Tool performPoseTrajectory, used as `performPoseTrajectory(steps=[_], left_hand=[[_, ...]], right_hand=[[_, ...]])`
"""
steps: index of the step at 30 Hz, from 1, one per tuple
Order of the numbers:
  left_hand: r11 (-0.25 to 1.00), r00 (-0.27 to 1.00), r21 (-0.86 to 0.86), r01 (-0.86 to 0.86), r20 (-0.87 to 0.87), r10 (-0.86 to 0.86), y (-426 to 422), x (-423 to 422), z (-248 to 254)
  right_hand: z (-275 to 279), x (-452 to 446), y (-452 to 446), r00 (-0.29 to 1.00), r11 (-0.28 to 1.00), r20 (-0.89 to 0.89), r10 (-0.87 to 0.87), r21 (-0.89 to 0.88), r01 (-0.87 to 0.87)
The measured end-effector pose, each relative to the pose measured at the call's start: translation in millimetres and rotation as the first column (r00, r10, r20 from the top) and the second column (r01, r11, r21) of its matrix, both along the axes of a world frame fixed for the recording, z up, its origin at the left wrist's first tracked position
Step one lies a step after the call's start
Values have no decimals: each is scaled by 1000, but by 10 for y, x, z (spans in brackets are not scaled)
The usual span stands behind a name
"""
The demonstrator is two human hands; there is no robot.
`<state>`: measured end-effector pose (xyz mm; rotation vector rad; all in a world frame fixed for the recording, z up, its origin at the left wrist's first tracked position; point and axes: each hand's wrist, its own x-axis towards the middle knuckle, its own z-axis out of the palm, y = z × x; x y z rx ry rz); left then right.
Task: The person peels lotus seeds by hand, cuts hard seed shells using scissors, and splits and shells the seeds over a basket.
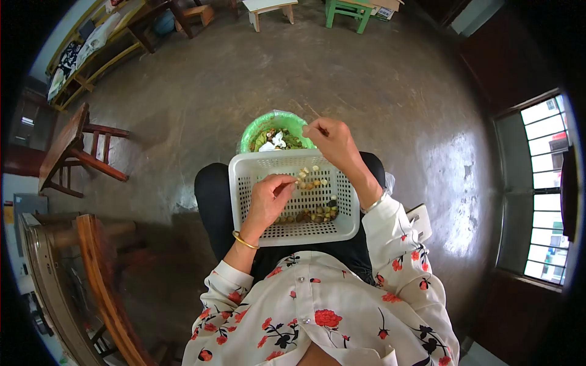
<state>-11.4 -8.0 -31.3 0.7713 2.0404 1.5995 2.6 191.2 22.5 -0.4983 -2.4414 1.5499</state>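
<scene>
- The basket (274,157) rests across the person's legs (210,195), which seem to serve as a table, keeping it level and within easy reach of both hands.
- The small pieces lie inside it in two groups: pale ones (309,185) scattered toward the far side, and mostly browner ones (305,218) gathered along the near side. The gap between them probably keeps the two kinds apart.
- The left hand (265,201) hangs over the basket's left half, thumb and forefinger drawn together beside the pale pieces. Whether a piece sits between the tips, one cannot tell; the pinch would suit something this small.
- The right hand (334,143) is raised over the basket's far right corner, fingers curled in toward the thumb, near the bin. What, if anything, it grips is too small to tell.
- The bin (249,135) stands just beyond the basket, likely so that the hands have little way to go between them. Its green liner folds over the rim, presumably to stay put, around scraps (262,137) and white tissue (267,146).
</scene>
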Motion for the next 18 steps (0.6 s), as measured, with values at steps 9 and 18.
performPoseTrajectory(steps=[9, 18], left_hand=[[990, 982, 61, -130, -129, 137, 85, 102, 313], [965, 970, 221, -142, -164, 180, 229, 210, 497]], right_hand=[[-72, 645, -391, 986, 346, -100, -133, -937, -49], [-208, 915, -491, 998, 406, 25, -52, -913, 44]])
